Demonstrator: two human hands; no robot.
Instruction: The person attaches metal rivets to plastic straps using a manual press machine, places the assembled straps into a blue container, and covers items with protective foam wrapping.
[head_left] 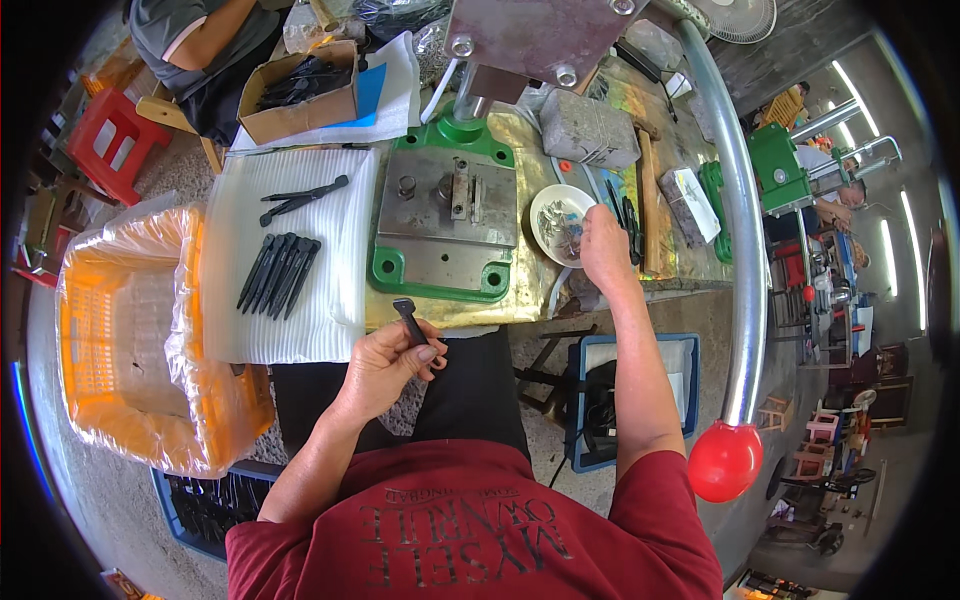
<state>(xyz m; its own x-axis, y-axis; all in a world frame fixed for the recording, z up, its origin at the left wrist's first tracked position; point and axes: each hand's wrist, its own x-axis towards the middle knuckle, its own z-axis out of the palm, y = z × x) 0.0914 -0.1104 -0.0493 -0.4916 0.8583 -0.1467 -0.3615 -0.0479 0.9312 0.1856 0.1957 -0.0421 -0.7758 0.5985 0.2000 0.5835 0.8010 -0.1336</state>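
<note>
My left hand [392, 365] is closed around a slim black handle-shaped part [407, 312], whose wider head points up and away from me, just in front of the press. At the right edge of a white bowl [545, 243] of small shiny metal pieces is my right hand [606, 248]. Its fingers are bent together and partly hidden, so I cannot make out what they hold. Between the hands and farther off stands the green press base [445, 272], with a steel fixture [462, 192] bolted on top. Several similar black parts [278, 275] lie in a row on white foam sheeting [335, 335] to the left.
A long steel lever with a red ball knob [725, 461] hangs at my right. An orange crate [85, 320] lined with plastic stands left. Beyond the foam is a cardboard box [300, 122] of black parts. A stone block [588, 128] sits behind the bowl. Another person [215, 50] sits far left.
</note>
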